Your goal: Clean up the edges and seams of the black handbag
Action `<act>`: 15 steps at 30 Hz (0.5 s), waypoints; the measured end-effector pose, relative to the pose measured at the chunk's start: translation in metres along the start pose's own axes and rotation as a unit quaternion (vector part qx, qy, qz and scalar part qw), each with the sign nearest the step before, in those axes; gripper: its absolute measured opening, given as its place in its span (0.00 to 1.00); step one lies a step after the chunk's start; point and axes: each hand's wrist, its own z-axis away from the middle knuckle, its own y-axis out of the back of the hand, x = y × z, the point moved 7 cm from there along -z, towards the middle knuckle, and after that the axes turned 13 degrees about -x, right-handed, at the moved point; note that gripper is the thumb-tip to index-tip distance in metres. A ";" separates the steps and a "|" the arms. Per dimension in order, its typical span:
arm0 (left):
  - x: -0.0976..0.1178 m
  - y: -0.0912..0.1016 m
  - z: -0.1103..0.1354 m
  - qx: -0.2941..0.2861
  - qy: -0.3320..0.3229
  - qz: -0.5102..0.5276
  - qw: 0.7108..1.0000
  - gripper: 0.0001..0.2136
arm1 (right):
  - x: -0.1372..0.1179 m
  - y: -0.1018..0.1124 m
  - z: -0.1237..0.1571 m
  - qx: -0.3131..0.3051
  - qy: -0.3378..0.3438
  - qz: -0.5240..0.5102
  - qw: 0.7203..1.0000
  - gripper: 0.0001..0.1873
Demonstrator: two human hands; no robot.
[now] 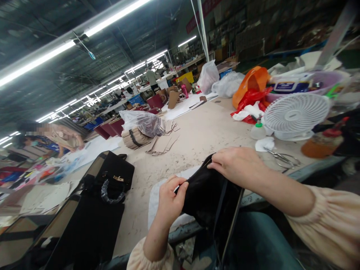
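Observation:
Both my hands hold a black leather bag piece point(209, 198) at the near edge of the worktable point(197, 131), over my lap. My left hand point(170, 198) is closed in a pinch on its left edge. My right hand point(239, 167) is curled over its top edge, fingers folded onto the black material. The piece hangs down past the table edge, with a stiff dark panel below it. A white sheet point(154, 198) lies on the table under my left hand.
A finished black handbag point(114, 178) with a gold clasp lies to the left, with black panels point(84, 232) nearer. Scissors point(284, 159), a white fan point(295, 114), a glue bottle point(258, 129) and plastic bags point(250, 92) sit to the right. Cardboard stacks point(146, 138) lie mid-table. A person sits far left.

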 end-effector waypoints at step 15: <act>0.003 -0.002 -0.002 -0.040 -0.002 -0.004 0.999 0.09 | -0.002 0.003 -0.001 0.012 -0.005 0.007 1.000 0.16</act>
